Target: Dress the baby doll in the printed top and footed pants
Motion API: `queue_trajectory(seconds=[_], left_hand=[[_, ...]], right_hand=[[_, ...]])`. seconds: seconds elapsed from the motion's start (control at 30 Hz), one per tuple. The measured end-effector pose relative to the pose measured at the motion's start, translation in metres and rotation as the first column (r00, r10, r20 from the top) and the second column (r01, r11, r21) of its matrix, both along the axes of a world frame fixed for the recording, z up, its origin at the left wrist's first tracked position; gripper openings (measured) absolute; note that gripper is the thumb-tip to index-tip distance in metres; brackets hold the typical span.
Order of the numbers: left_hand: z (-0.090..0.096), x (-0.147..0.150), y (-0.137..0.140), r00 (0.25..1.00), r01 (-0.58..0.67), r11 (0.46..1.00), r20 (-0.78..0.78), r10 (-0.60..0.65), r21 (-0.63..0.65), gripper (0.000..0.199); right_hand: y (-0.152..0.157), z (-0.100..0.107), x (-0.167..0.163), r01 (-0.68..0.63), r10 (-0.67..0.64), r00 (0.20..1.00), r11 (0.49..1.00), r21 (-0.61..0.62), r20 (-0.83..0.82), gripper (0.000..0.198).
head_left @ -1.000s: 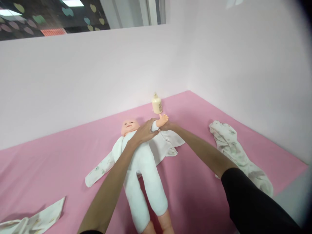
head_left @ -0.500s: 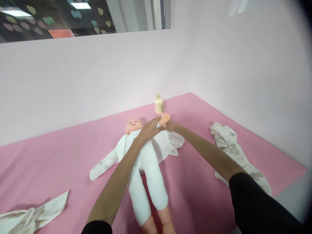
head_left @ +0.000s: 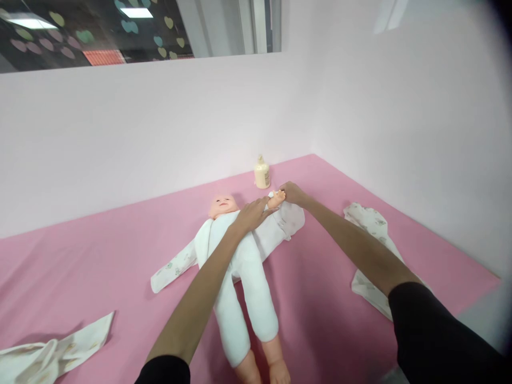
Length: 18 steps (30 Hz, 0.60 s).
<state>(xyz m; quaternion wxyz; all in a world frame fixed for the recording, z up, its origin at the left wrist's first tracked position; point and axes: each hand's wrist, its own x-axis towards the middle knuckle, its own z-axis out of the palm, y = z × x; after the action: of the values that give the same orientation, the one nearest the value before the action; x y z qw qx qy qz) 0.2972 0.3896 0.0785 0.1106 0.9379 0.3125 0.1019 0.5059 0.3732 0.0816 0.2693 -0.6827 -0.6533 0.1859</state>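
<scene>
A baby doll (head_left: 248,261) in white lies on its back, its feet toward me. One patterned sleeve (head_left: 176,268) covers its arm on the left side. The doll's other hand (head_left: 277,199) is bare and stretched out to the right. My left hand (head_left: 254,213) is closed round that forearm, its fingers pointing right. Closed at the doll's fingertips is my right hand (head_left: 294,193), which seems to grip them; its own fingertips are partly hidden. A loose white part of the garment (head_left: 286,221) lies spread under the doll's arm.
A cream pump bottle (head_left: 262,175) stands by the back wall (head_left: 160,128). Patterned baby clothes (head_left: 370,224) lie on the right, partly behind my forearm. Another patterned cloth (head_left: 76,341) lies at the front left. All rest on a pink sheet (head_left: 132,234).
My right hand has come out from behind the doll's hand and moved slightly right and up. The doll's hand has shifted right and tipped lower. My left hand moved slightly right along with it.
</scene>
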Motion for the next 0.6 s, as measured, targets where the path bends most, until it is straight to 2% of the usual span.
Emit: queue_trajectory(seconds=[0.2,0.33,0.6], left_hand=[[-0.009,0.007,0.001,0.979,-0.029,0.995,-0.196,0.046,0.091,0.052],[-0.007,0.012,0.002,0.965,-0.042,0.996,-0.256,0.06,0.073,0.053],[-0.005,0.028,0.005,0.916,-0.128,0.991,-0.379,0.131,0.034,0.046]], right_hand=[[-0.009,0.005,0.008,0.042,-0.041,0.999,0.999,-0.03,0.033,0.019],[-0.011,0.008,0.003,0.099,-0.092,0.983,0.995,-0.034,0.157,0.011],[-0.021,0.004,-0.01,0.139,-0.116,0.907,0.99,-0.03,0.404,0.022]])
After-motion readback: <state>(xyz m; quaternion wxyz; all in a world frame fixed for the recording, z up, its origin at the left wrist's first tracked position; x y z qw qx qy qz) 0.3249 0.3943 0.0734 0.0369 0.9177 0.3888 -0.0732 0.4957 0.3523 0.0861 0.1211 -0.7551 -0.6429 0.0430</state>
